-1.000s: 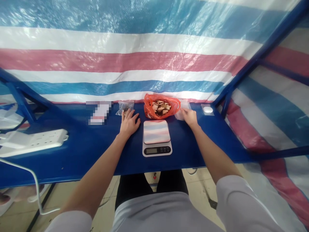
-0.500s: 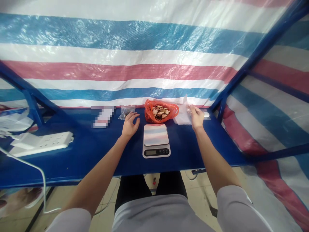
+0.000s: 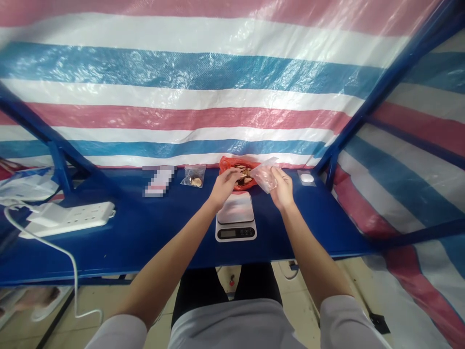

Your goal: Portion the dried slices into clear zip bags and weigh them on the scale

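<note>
My right hand [image 3: 282,188] pinches a clear plastic bag [image 3: 266,175] and holds it up beside the red plastic bag [image 3: 224,164]. In the open red bag lie dried brown-and-cream slices [image 3: 244,181]. My left hand [image 3: 224,187] reaches over the red bag's left side, its fingers stretched apart toward the clear bag, with nothing visible in them. Below both hands, a white kitchen scale [image 3: 236,216] rests on the table; its display shows no readable figure. A small clear bag [image 3: 193,176] with a few pieces inside lies to the left.
A blurred-out white item [image 3: 158,181] lies farther left on the blue table [image 3: 145,242]. At the left end sits a white power strip [image 3: 83,214] with a cable. A white rounded object [image 3: 307,178] lies at the right. Blue frame bars [image 3: 334,155] and striped sheeting enclose the table.
My right hand has moved left with the clear bag, lifting it beside the red bag. My left hand has moved right, from near the small bag to the red bag.
</note>
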The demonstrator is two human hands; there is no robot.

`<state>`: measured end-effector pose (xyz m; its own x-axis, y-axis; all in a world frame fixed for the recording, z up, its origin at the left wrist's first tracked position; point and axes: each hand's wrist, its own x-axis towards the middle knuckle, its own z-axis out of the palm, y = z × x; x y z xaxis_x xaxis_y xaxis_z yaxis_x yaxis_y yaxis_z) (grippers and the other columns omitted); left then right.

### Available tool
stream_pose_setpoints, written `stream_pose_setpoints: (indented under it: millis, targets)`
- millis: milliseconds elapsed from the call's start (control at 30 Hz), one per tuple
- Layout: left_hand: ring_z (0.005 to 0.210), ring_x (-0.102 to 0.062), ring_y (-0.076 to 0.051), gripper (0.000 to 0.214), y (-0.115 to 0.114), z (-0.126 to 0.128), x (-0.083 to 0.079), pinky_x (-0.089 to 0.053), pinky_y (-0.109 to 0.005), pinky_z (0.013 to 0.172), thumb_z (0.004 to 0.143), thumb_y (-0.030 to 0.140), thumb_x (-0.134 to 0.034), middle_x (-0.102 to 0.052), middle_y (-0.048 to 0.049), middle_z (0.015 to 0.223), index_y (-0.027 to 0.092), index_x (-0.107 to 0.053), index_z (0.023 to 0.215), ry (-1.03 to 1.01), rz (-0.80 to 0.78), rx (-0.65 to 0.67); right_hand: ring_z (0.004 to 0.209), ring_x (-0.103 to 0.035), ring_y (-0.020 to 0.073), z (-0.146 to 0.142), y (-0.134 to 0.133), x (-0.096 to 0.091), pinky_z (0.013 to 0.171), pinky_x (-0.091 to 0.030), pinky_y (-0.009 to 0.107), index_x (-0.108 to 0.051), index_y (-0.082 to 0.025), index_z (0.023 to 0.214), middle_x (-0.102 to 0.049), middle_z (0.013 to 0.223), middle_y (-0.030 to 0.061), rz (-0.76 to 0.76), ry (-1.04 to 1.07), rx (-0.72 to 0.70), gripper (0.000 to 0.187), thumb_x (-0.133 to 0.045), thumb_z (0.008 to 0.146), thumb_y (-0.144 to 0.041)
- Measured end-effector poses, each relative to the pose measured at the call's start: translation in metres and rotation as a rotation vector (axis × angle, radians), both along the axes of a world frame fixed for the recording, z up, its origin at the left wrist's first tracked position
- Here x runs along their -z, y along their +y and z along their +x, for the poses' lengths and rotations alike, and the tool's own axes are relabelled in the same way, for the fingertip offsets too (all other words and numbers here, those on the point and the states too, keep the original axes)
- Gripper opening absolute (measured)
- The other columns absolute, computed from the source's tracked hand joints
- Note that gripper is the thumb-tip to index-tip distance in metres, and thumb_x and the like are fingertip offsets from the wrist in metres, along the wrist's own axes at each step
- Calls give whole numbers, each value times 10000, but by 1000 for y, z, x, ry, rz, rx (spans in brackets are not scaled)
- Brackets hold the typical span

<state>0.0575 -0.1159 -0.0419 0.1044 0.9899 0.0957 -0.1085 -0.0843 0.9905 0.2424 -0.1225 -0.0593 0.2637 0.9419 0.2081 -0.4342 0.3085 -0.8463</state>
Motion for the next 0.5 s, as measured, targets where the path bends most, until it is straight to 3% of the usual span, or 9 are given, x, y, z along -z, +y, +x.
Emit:
stream_pose_setpoints:
  millis: [100,233,400,500]
  targets:
    - [904,-728,-222,302,-3,6,-6,-571,-339,846,833,407,-748,-769,-108,957,151,-721,990,-104,-235,67,959,-775,262,-10,-5,0,951,-623,422,-760,-228,859,-806,935,57,-26,17,-120,314,-849,721,-496]
    - [775,-735,-196,256,-2,6,-12,-576,-311,783,870,375,-718,-766,-105,847,138,-716,969,-249,-399,136,911,-780,243,-22,-10,1,907,-630,377,-756,-235,818,-806,889,47,-54,34,-198,294,-858,705,-487]
    - [720,-712,-133,105,3,4,-9,-565,-257,760,825,173,-747,-742,-41,799,151,-687,909,-437,-349,31,908,-780,241,-30,-12,5,941,-616,382,-773,-233,829,-809,892,47,-83,81,-244,313,-883,669,-479]
    - [754,-718,-125,202,8,1,-4,-565,-263,801,750,103,-800,-729,-9,795,166,-650,869,-510,-250,-40,937,-778,248,-30,-13,9,982,-601,407,-781,-230,834,-810,907,42,-103,66,-252,335,-896,655,-489]
